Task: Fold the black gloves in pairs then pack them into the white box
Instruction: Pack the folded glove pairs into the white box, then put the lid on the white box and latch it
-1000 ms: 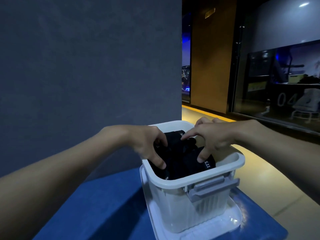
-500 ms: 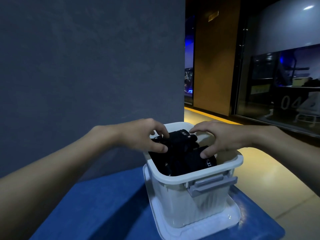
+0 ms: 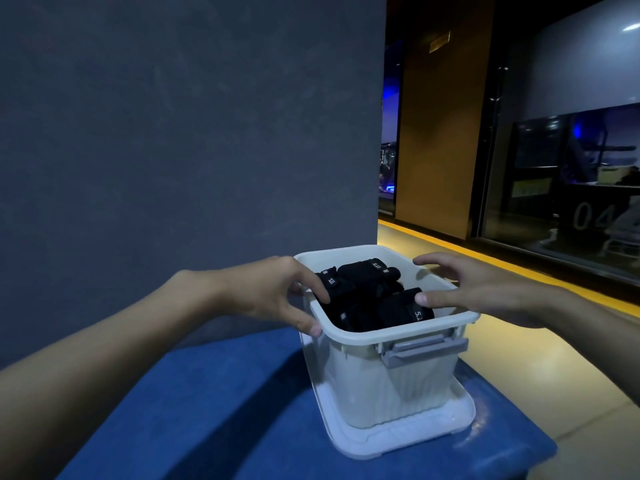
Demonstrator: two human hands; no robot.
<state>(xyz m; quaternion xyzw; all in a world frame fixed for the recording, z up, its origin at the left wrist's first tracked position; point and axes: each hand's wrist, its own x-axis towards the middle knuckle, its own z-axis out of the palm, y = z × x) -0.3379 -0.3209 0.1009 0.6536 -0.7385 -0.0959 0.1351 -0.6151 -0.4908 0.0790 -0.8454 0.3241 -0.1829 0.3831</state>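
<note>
The white box [image 3: 398, 332] stands on its lid on a blue table, with a grey latch on its near side. Folded black gloves [image 3: 370, 299] with small white labels fill it to just below the rim. My left hand [image 3: 277, 296] is at the box's left rim, fingers spread, a fingertip on a glove and the thumb by the rim's outer edge. My right hand [image 3: 474, 289] hovers over the right rim with relaxed fingers, its thumb tip touching the nearest glove bundle. Neither hand grips anything.
The white lid [image 3: 401, 441] lies under the box on the blue table [image 3: 207, 410]. A dark grey partition wall [image 3: 173, 133] rises right behind the table. To the right lies a yellow-lit floor [image 3: 519, 341] and glass fronts.
Both hands have lifted off the gloves and spread apart toward the box's left and right rims. The gloves stay in the box.
</note>
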